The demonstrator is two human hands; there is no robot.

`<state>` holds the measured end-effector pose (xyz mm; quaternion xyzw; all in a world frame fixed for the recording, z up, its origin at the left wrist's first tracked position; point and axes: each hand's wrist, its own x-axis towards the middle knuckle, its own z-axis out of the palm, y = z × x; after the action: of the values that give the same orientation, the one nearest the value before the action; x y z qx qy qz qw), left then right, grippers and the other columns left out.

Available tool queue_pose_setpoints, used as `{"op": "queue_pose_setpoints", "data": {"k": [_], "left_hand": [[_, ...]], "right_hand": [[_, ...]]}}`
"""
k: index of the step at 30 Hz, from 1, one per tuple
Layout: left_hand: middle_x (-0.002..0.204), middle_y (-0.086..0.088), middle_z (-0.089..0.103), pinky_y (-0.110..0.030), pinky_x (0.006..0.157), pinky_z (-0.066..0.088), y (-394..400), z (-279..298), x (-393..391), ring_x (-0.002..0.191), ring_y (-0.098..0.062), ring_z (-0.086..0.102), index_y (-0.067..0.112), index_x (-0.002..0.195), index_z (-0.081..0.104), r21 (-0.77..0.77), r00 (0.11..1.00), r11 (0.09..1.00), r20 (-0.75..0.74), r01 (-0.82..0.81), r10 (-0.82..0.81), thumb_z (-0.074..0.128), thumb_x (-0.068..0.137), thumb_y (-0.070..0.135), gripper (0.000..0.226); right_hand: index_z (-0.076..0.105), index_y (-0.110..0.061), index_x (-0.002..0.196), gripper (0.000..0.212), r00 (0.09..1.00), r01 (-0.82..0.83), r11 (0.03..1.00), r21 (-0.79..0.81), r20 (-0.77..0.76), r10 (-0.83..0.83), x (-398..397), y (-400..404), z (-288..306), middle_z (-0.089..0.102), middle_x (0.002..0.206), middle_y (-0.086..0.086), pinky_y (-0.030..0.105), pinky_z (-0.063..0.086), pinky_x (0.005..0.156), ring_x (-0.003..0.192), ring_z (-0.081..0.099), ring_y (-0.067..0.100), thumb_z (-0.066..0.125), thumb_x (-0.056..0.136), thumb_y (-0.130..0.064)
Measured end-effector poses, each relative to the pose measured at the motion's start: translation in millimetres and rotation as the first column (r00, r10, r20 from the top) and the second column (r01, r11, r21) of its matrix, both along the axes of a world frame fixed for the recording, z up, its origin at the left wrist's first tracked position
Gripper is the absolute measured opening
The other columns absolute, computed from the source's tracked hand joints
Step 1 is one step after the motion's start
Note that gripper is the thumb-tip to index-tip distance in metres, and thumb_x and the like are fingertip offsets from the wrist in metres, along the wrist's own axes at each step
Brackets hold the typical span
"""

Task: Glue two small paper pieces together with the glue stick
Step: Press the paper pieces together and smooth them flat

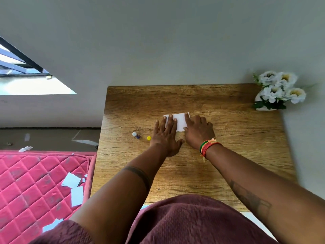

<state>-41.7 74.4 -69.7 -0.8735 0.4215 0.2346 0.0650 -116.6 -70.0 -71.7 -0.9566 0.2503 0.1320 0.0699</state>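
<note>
**Head view: both palms pressing the paper, glue stick left uncapped**

Head camera, reading from the left: a pink quilted mattress (pixel 40 182) beside the table carries several loose white paper scraps (pixel 71 181); any of these could be mistaken for work pieces later. On the wooden table (pixel 228 155), the glue stick (pixel 136 134) stands or lies uncapped just left of the hands, with its yellow cap (pixel 149 138) apart from it, nearer the left hand. Left open, the glue may dry, and the left forearm could knock it off the table's left edge on pulling back.

The left hand (pixel 166 136) lies flat, fingers spread, on the left part of the white paper (pixel 180 122). The right hand (pixel 198 132), also flat and gripping nothing, covers the paper's right edge. Whether two pieces are stacked there I cannot tell; only one white sheet shows. If the palms slide while pressing, the layers may shift out of line, and squeezed-out glue could stick the paper to the table or to the fingers.

Far right, a vase of white flowers (pixel 277 90) stands well clear.
</note>
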Motion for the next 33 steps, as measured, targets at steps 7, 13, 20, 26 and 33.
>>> {"op": "queue_pose_setpoints", "data": {"k": [7,13,20,26,33], "left_hand": [[0.165,-0.01,-0.035,-0.058,0.124,-0.012,-4,4,0,0.153,-0.033,-0.03,0.015,0.158,-0.026,0.067,1.0,0.998,-0.011,-0.006,0.007,0.02,0.099,0.07,0.092],[0.164,-0.011,-0.037,-0.059,0.122,-0.014,-4,5,-3,0.15,-0.036,-0.034,0.015,0.158,-0.026,0.085,0.999,0.996,0.012,-0.034,0.033,0.017,0.099,0.071,0.092],[0.16,-0.021,-0.039,-0.058,0.122,-0.016,7,4,-20,0.149,-0.037,-0.036,0.004,0.153,-0.031,0.112,0.973,0.969,0.097,-0.219,0.209,0.01,0.094,0.078,0.103],[0.161,-0.023,-0.037,-0.059,0.122,-0.015,3,10,-18,0.149,-0.039,-0.035,0.002,0.153,-0.029,0.16,0.977,0.968,0.127,-0.192,0.173,0.011,0.095,0.078,0.104],[0.161,-0.023,-0.037,-0.059,0.121,-0.018,1,13,-16,0.149,-0.04,-0.035,0.001,0.153,-0.028,0.176,0.979,0.967,0.125,-0.182,0.162,0.014,0.095,0.078,0.105]], "right_hand": [[0.015,-0.033,0.158,0.07,0.998,-0.052,0.998,-0.032,0.024,0.052,-7,6,4,0.047,0.135,0.019,0.052,0.044,0.09,0.118,0.048,0.039,0.047,0.096,-0.044],[0.016,-0.033,0.159,0.062,0.997,-0.081,0.996,-0.045,-0.008,0.08,-12,3,2,0.042,0.138,0.017,0.053,0.042,0.093,0.122,0.044,0.038,0.039,0.102,-0.043],[0.005,-0.027,0.16,0.078,0.994,-0.074,0.997,-0.028,-0.084,0.072,-7,9,8,0.035,0.145,0.02,0.055,0.039,0.098,0.129,0.038,0.041,0.046,0.095,-0.043],[0.017,-0.036,0.158,0.073,0.977,-0.213,0.976,-0.049,-0.019,0.213,-26,26,11,0.045,0.129,0.018,0.049,0.045,0.086,0.112,0.047,0.038,0.052,0.094,-0.033],[0.02,-0.019,0.158,0.07,0.996,-0.082,0.996,-0.021,-0.045,0.081,-43,21,12,0.048,0.133,0.018,0.05,0.045,0.089,0.115,0.049,0.038,0.044,0.093,-0.028]]}}
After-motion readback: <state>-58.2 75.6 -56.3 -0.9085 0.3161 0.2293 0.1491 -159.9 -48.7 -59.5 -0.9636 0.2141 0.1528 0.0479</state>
